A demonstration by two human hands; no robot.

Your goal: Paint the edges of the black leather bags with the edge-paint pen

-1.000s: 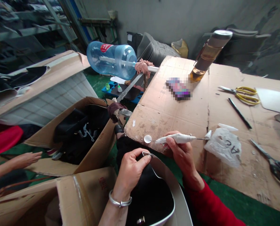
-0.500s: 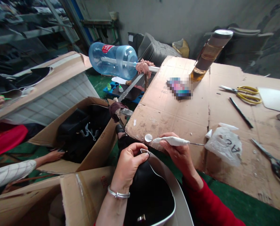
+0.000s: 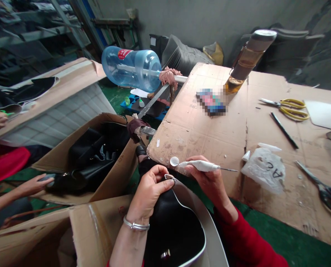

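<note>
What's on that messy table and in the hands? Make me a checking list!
Surface: cardboard-covered table, stained, with a frayed edge.
Job's things: metal clip on a black bag piece; white tool with a thin metal tip.
Clutter: yellow scissors, dark scissors, plastic bag, black stick, amber bottle.
Hands: left hand pinches the metal clip; right hand grips the white tool.
Cables: nothing seen.
Surroundings: blue water jug, cardboard box holding black bags, another person's hand at the left.
</note>
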